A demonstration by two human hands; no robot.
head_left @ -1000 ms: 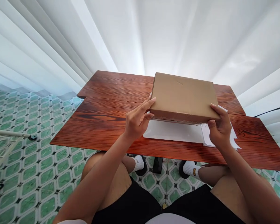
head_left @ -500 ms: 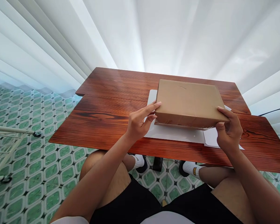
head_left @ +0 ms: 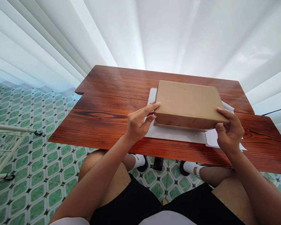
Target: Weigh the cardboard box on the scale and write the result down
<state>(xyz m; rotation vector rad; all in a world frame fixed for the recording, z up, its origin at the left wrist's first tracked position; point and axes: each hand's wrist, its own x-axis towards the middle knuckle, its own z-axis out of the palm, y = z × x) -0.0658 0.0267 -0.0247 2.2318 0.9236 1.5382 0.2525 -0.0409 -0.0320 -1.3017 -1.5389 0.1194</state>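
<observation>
A flat brown cardboard box [head_left: 188,103] rests over a white sheet or pad [head_left: 175,134] on a reddish wooden table [head_left: 112,109]. My left hand [head_left: 138,123] grips the box's near left corner, fingers on top and thumb underneath. My right hand [head_left: 228,132] grips its near right corner the same way. White papers [head_left: 212,140] lie under the box's right end, partly hidden by my right hand.
White curtains [head_left: 154,34] hang behind the table. A green patterned tile floor [head_left: 30,156] spreads to the left, with a white metal frame [head_left: 4,150] on it. My knees and feet in white socks are under the table's near edge.
The box has come down from a raised, tilted position to lie nearly flat over the white sheet. Both hands kept their hold on its near corners.
</observation>
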